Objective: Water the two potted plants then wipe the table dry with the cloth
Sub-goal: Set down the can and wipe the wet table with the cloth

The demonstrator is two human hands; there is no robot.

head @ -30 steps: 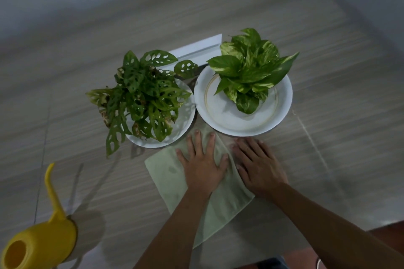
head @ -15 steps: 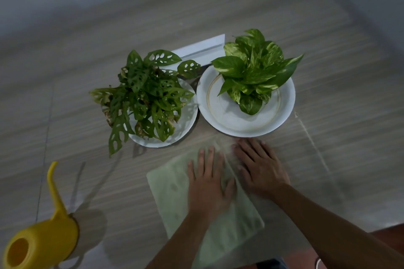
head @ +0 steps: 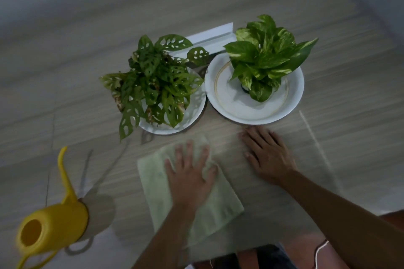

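Both hands flat, fingers spread: left hand (head: 189, 178) pressing blurred, probably damp cloth (head: 220, 207); right hand (head: 267, 155) on table (head: 328, 85).

Bare table (head: 338, 85) right of the plates (head: 290, 102); yellow watering can (head: 52, 227) blocks the near-left corner.

Left hand (head: 189, 178) flat, palm down, fingers (head: 189, 150) spread; right hand (head: 268, 155) flat, palm down, arms extended forward
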